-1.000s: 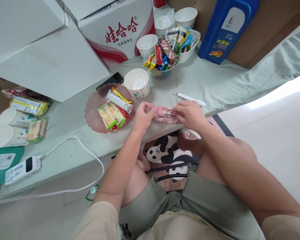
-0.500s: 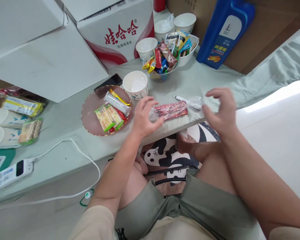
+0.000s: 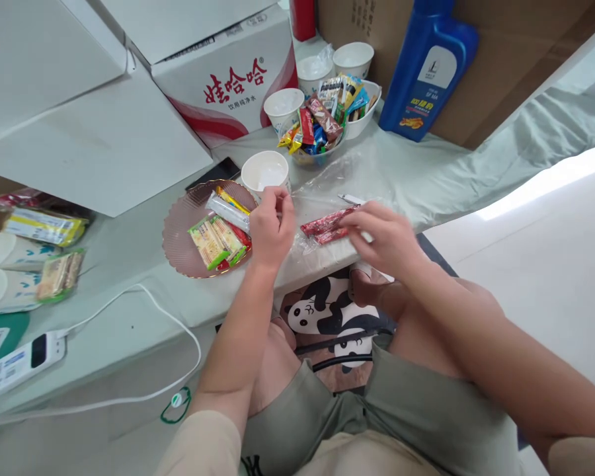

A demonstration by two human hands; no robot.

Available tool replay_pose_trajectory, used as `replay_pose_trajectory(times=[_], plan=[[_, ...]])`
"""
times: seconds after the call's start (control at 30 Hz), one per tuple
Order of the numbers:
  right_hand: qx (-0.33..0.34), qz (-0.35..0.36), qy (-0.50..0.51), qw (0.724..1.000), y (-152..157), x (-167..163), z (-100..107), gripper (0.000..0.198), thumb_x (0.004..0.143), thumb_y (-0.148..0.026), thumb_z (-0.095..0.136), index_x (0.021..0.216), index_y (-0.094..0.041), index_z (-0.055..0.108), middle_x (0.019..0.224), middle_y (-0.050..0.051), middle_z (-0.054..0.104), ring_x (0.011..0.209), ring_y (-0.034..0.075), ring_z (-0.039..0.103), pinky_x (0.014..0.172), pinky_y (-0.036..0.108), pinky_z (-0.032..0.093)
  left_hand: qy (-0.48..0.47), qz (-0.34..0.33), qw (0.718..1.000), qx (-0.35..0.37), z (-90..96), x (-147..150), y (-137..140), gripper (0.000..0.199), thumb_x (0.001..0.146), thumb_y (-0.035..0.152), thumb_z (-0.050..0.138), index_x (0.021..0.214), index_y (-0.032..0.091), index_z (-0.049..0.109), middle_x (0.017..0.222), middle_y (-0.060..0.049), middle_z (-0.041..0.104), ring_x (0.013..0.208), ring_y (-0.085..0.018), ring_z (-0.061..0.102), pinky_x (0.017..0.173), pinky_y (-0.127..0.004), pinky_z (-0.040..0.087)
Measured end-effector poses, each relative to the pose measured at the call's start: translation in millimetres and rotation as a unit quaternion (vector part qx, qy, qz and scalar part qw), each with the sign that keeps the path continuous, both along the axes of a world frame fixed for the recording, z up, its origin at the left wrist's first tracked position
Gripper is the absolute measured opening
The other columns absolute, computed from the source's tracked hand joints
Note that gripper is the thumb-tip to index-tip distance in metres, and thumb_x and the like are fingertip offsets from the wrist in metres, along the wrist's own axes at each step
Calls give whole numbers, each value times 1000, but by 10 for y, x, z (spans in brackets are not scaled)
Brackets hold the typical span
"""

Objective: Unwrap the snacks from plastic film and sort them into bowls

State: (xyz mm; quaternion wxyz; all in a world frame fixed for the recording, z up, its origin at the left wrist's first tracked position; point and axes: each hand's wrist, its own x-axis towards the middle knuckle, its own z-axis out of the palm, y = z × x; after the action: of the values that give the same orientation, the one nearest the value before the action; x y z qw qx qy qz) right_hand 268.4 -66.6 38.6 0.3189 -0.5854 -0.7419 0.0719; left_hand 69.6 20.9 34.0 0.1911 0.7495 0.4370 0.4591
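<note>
Long red-wrapped snack packets (image 3: 327, 225) lie at the table's front edge, on and partly under a crumpled clear plastic bag (image 3: 333, 173) spread out behind them. My left hand (image 3: 272, 230) is closed in a pinch at the bag's left edge, in front of a white paper cup (image 3: 266, 170). The fingers of my right hand (image 3: 384, 239) close on the right end of the red packets. Behind them a white pen (image 3: 351, 199) is partly covered. To the left, a pink scalloped plate (image 3: 178, 231) holds crackers and other wrapped snacks.
Bowls of wrapped snacks (image 3: 322, 125) and several paper cups stand at the back, beside a blue bottle (image 3: 424, 73). White cartons (image 3: 238, 79) line the left rear. A phone (image 3: 213, 173) lies behind the plate. A white cable (image 3: 178, 317) hangs over the front edge from a power strip (image 3: 24, 357).
Both hands have closed in from their open, spread pose. My right hand has moved left onto the red packets. The clear bag, bunched around the packets before, now lies spread out behind them.
</note>
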Motion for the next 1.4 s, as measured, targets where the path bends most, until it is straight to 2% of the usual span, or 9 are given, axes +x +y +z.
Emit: replay_pose_trajectory(times=[0.07, 0.27, 0.4, 0.57, 0.63, 0.77, 1.0, 1.23, 1.4], plan=[[-65, 75, -56, 993, 115, -118, -59, 33, 96, -20, 42, 114, -20, 69, 105, 12, 70, 98, 25, 64, 83, 39, 48, -10, 4, 1000, -2, -8, 9, 15, 14, 98, 37, 53, 90, 24, 54, 65, 4, 52, 57, -12, 50, 63, -27, 43], [-120, 60, -206, 969, 290, -234, -209, 29, 93, -17, 49, 113, -19, 69, 114, 12, 71, 103, 29, 61, 77, 41, 43, -55, 52, 997, -17, -84, -80, 87, 26, 96, 50, 56, 92, 25, 54, 67, 4, 47, 66, -15, 56, 72, -29, 46], [-106, 81, -191, 972, 198, -143, -240, 41, 89, -13, 49, 125, -22, 65, 133, 10, 66, 107, 28, 60, 76, 39, 46, -63, 70, 995, -18, -50, -142, 120, 26, 96, 50, 58, 93, 24, 54, 69, 3, 47, 72, -16, 60, 76, -29, 47], [-123, 155, -89, 976, 201, 41, -275, 41, 90, -22, 54, 129, -20, 65, 134, 12, 64, 116, 30, 59, 97, 44, 48, -50, 63, 997, -15, 83, -106, 60, 26, 98, 50, 55, 94, 24, 54, 73, 2, 50, 71, -14, 57, 73, -28, 46], [-126, 169, -63, 975, 253, 93, -313, 44, 90, -16, 47, 130, -19, 64, 133, 12, 65, 115, 28, 59, 102, 45, 46, -45, 60, 997, -11, 112, -99, 51, 27, 99, 50, 53, 95, 23, 53, 73, 2, 49, 69, -13, 56, 71, -27, 45], [-114, 144, -117, 976, 334, 90, -389, 57, 84, -6, 46, 138, -19, 58, 135, 13, 62, 116, 30, 54, 97, 44, 46, -36, 73, 997, -2, 117, -138, 93, 27, 100, 49, 51, 95, 23, 52, 73, 3, 47, 66, -11, 53, 68, -26, 44], [-69, 70, -237, 967, 297, -10, -345, 30, 89, -10, 51, 111, -23, 66, 128, 11, 64, 116, 32, 49, 88, 44, 37, -27, 122, 992, 28, 182, -238, 135, 15, 99, 35, 54, 90, 22, 52, 76, 3, 50, 71, -12, 55, 70, -26, 43], [-67, 81, -233, 967, 328, 16, -330, 27, 84, -5, 57, 97, -25, 68, 113, 6, 70, 118, 31, 47, 85, 45, 28, -42, 167, 985, 0, 275, -299, 140, 8, 93, 18, 57, 87, 21, 53, 71, 4, 52, 62, -11, 49, 62, -26, 38], [-61, 86, -159, 982, 342, 61, -314, 19, 83, -9, 61, 90, -24, 71, 114, 7, 71, 120, 33, 49, 90, 48, 31, -134, 162, 977, -35, 373, -395, 140, 11, 93, 12, 60, 86, 19, 55, 76, 4, 52, 64, -8, 48, 64, -22, 38]])
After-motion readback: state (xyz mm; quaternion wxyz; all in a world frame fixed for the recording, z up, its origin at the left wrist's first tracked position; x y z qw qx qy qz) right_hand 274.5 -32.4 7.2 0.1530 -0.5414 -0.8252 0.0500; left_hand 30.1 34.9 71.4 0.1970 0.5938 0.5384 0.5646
